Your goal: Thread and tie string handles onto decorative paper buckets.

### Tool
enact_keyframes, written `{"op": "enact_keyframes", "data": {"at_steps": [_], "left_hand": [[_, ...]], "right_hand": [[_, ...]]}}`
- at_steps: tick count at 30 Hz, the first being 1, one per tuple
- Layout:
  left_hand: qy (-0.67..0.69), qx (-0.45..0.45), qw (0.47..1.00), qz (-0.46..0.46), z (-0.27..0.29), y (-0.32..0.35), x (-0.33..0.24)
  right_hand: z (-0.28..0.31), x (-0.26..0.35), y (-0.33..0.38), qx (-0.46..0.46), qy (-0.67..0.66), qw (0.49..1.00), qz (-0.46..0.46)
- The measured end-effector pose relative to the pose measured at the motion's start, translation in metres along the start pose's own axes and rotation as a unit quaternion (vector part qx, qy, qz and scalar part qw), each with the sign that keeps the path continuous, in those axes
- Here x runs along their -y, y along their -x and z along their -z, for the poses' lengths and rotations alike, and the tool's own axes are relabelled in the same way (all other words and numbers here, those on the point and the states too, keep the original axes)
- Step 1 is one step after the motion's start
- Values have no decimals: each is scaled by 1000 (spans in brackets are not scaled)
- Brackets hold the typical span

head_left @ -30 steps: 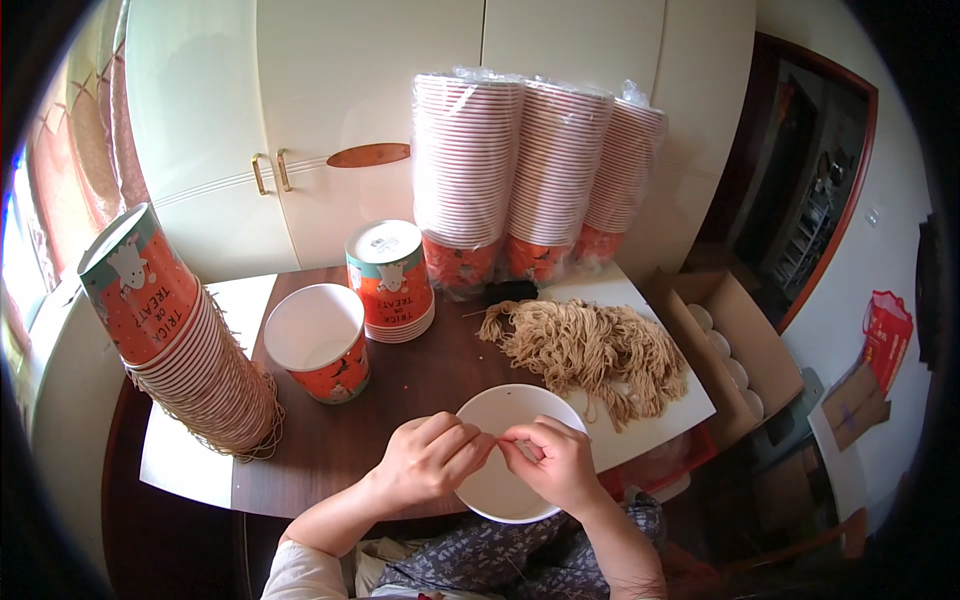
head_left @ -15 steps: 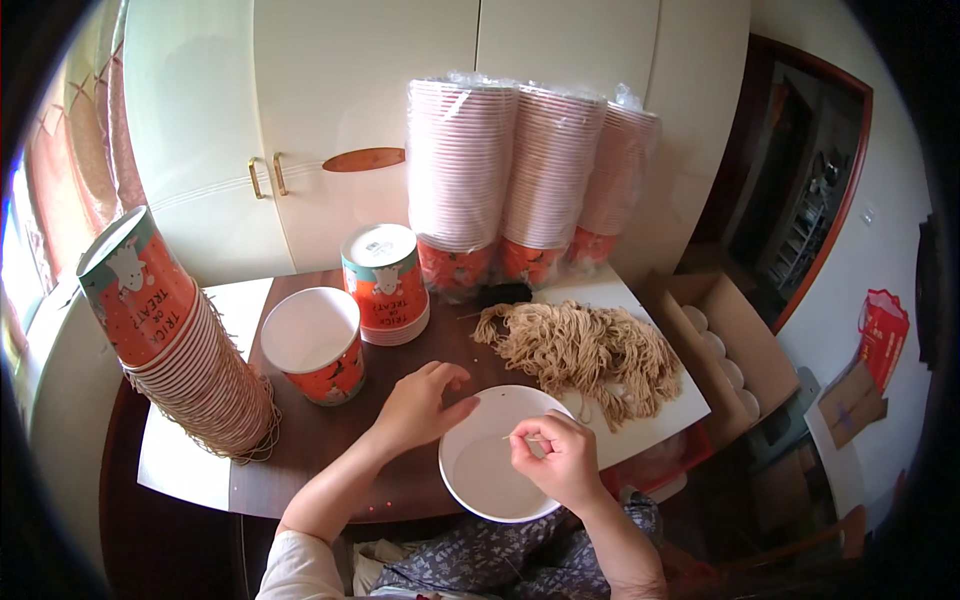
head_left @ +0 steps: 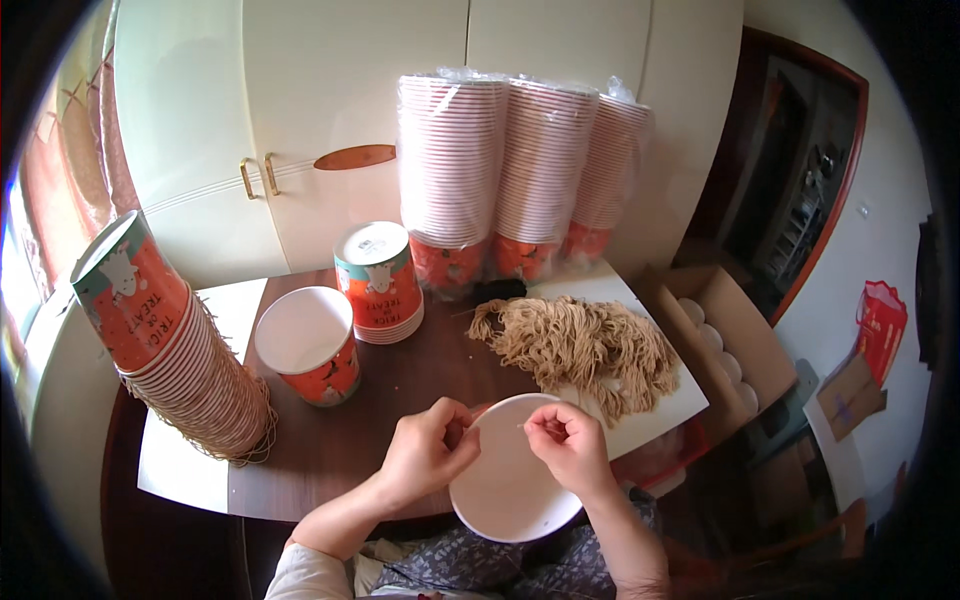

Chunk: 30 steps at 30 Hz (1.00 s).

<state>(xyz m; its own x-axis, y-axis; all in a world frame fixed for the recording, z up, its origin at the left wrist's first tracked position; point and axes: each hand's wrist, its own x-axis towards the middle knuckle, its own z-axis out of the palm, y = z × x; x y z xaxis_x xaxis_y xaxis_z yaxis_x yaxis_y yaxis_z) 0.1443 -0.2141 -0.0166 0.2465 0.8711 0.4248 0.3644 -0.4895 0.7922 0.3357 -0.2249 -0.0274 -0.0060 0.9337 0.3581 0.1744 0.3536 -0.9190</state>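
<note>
A paper bucket [head_left: 512,485] with a plain white inside is tipped toward me at the table's near edge, over my lap. At its left rim my left hand [head_left: 425,452] is closed, thumb and fingers pinched together on the edge. My right hand [head_left: 574,448] is closed in a pinch over the right part of the rim. From its fingertips pokes a small pale tip, which looks like the end of a string. Beyond the bucket, to the right, lies a loose heap of tan strings [head_left: 580,350].
At left leans a tall stack of orange printed buckets [head_left: 185,350] with strings hanging on it. An upright bucket [head_left: 310,345] and an upturned stack [head_left: 378,290] stand mid-table. Wrapped bucket stacks [head_left: 450,170] stand behind. A cardboard box [head_left: 735,300] holds round white items at right.
My left hand has gone from open fingers to a pinch at the rim. The bucket has shifted slightly toward me and right. My right hand has moved slightly right, still pinching.
</note>
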Motion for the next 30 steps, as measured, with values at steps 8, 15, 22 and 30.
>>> {"op": "enact_keyframes", "data": {"at_steps": [8, 15, 22, 30], "left_hand": [[-70, -112, 984, -124, -27, 27, -6], [41, -140, 988, -49, -46, 44, 8], [59, -160, 984, -49, -55, 44, 13], [75, -150, 985, -34, -56, 45, 11]], "right_hand": [[-22, -1, 18, -41, -332, 913, -232], [-40, -6, 19, -49, -448, 859, -243], [-50, 3, 17, -90, -491, 829, -252], [-55, -9, 20, -113, -517, 816, -234]]}}
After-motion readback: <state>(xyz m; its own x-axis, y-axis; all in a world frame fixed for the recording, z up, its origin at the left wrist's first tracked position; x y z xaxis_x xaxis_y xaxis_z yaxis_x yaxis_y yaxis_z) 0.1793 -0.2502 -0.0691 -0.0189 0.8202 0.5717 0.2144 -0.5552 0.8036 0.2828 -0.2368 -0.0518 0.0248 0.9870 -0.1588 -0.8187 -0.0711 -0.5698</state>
